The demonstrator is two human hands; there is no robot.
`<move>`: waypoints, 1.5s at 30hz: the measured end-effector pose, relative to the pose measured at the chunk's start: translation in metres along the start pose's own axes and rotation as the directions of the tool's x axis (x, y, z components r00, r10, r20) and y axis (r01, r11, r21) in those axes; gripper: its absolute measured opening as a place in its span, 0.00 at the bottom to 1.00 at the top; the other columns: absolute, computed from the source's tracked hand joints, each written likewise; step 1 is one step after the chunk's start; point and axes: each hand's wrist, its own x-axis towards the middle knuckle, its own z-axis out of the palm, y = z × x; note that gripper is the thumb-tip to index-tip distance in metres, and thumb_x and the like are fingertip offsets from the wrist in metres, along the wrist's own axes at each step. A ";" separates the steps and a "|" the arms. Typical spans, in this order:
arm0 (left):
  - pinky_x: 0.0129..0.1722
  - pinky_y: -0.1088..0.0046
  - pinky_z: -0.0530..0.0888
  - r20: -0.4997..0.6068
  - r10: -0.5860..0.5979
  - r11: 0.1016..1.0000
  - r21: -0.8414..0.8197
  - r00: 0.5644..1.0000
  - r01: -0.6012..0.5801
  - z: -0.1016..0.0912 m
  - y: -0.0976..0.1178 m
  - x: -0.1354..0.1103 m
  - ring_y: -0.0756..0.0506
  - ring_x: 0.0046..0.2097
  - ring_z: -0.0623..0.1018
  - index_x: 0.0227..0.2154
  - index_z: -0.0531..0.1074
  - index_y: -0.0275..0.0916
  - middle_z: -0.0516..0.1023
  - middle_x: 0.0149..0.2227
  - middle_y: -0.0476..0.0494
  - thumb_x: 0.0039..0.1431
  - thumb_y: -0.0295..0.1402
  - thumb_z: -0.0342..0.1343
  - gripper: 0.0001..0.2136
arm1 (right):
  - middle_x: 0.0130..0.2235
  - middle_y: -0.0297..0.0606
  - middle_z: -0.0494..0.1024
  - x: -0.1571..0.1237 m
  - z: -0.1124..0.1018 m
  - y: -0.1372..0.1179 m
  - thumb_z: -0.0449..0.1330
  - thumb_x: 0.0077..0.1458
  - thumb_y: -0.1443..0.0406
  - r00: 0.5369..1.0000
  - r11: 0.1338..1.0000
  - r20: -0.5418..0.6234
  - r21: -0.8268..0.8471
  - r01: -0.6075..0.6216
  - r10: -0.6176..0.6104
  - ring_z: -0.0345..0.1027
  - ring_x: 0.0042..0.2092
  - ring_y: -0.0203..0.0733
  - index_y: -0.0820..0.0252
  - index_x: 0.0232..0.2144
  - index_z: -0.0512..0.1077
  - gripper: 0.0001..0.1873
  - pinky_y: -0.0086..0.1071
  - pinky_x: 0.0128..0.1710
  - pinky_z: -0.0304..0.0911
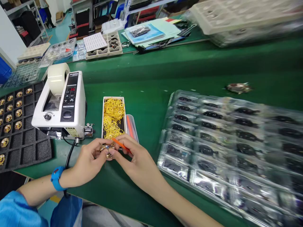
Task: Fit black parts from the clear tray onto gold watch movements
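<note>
My left hand (pixel 91 159), with a blue band at the wrist, pinches a small gold round part (pixel 107 150) that looks like a watch piece. The fingertips of my right hand (pixel 130 154) touch the same part from the right. An orange thin stick-like tool (pixel 121 144) is held in my right hand, its tip pointing at the upper left; its exact kind cannot be made out. Just beyond the hands stands a white box (pixel 103 116) of yellow thin rings (pixel 114 115). Beside it lies a clear plastic case (pixel 135 129) with something orange inside.
A white tape dispenser (pixel 79 104) stands at left, beside a black foam tray (pixel 42 138) with gold round parts. At right, a large clear compartment tray (pixel 163 151) holds dark pieces. A shiny piece (pixel 239 88) lies behind it. Papers (pixel 153 31) and trays (pixel 205 25) line the back.
</note>
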 end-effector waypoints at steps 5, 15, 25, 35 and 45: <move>0.38 0.70 0.74 0.062 0.131 0.936 0.320 0.989 -0.144 -0.007 0.008 0.002 0.46 0.36 0.78 0.41 0.70 0.36 0.77 0.33 0.44 0.61 0.29 0.50 0.07 | 0.33 0.37 0.73 -0.002 -0.001 0.000 0.56 0.59 0.70 0.942 0.929 -0.119 -0.246 0.277 -0.313 0.71 0.34 0.38 0.58 0.30 0.67 0.05 0.28 0.27 0.66; 0.26 0.78 0.64 -0.025 -0.049 0.984 0.172 0.998 0.052 -0.010 0.015 0.008 0.53 0.25 0.67 0.23 0.65 0.37 0.69 0.23 0.53 0.47 0.26 0.58 0.06 | 0.27 0.34 0.76 -0.017 -0.003 -0.012 0.55 0.62 0.69 0.656 0.570 -0.141 -0.647 0.506 -0.742 0.65 0.24 0.32 0.57 0.35 0.68 0.04 0.27 0.23 0.61; 0.21 0.80 0.70 0.076 -0.144 0.980 -0.125 0.987 0.153 0.000 0.014 0.001 0.52 0.24 0.75 0.33 0.65 0.37 0.73 0.23 0.52 0.53 0.39 0.61 0.13 | 0.34 0.43 0.82 -0.006 0.001 -0.002 0.55 0.61 0.72 0.732 0.605 -0.115 -0.655 0.452 -0.672 0.74 0.29 0.36 0.62 0.37 0.71 0.05 0.29 0.27 0.64; 0.25 0.77 0.71 0.015 0.007 0.988 0.156 1.000 -0.010 0.000 0.006 -0.009 0.50 0.24 0.77 0.45 0.69 0.36 0.73 0.22 0.52 0.60 0.31 0.51 0.10 | 0.31 0.45 0.82 -0.005 -0.002 0.004 0.57 0.59 0.73 0.694 0.591 -0.077 -0.597 0.543 -0.716 0.77 0.30 0.40 0.64 0.37 0.70 0.03 0.31 0.30 0.70; 0.24 0.79 0.72 0.014 0.023 0.994 0.110 1.000 -0.025 0.004 0.007 -0.007 0.51 0.24 0.75 0.40 0.67 0.37 0.71 0.23 0.53 0.58 0.29 0.51 0.07 | 0.31 0.47 0.82 -0.007 -0.003 0.005 0.57 0.60 0.73 0.644 0.496 -0.019 -0.655 0.570 -0.765 0.74 0.27 0.39 0.66 0.37 0.71 0.04 0.31 0.27 0.66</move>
